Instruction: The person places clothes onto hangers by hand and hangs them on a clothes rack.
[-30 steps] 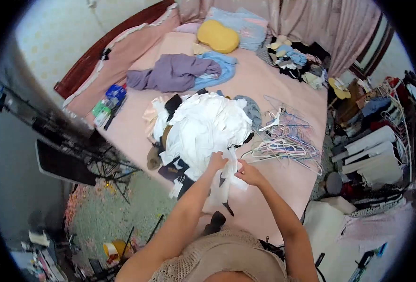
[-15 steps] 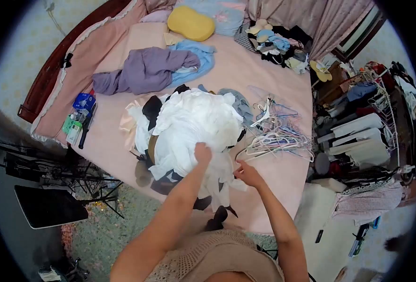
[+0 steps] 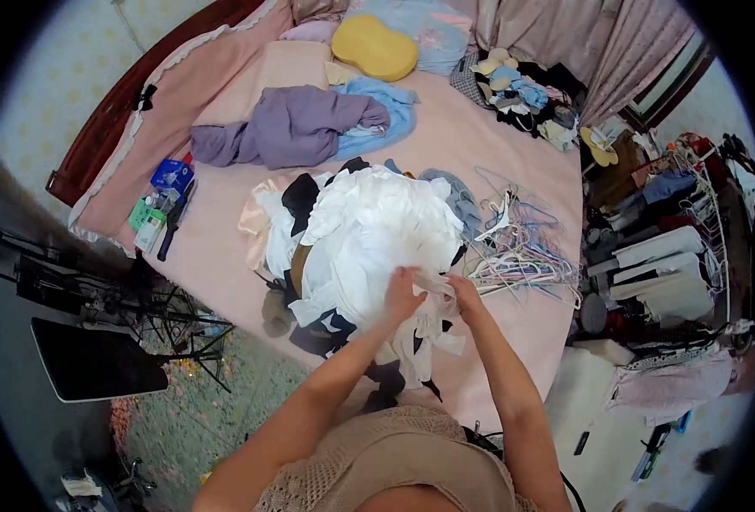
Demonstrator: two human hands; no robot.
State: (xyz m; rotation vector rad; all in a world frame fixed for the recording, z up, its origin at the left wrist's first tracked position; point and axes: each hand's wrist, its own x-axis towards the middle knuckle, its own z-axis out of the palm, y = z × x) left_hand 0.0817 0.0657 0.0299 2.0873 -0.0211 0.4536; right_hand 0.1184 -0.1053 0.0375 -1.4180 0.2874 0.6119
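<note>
A heap of white clothing (image 3: 373, 213) lies near the front of the bed, with dark and beige pieces showing around its edges. Over its right front side, my left hand (image 3: 404, 294) pinches a thin, sheer whitish garment (image 3: 435, 285). My right hand (image 3: 465, 299) has the other side of this fabric between closed fingers, so a short stretch spans the two hands. Its exact kind is hard to make out. Just beyond my right hand is a tangle of clothes hangers (image 3: 522, 260).
Purple bedding (image 3: 292, 128) and a yellow pillow (image 3: 375, 47) lie farther back on the pink bed (image 3: 522, 341). A pile of small clothes (image 3: 531, 94) sits at the far right corner. Clothes racks (image 3: 667, 256) stand at right, a black screen on a stand (image 3: 96, 358) at left.
My two hands have come closer together, and a sheer whitish fabric now stretches between them. The camera view has shifted, moving the bed rightward in the picture.
</note>
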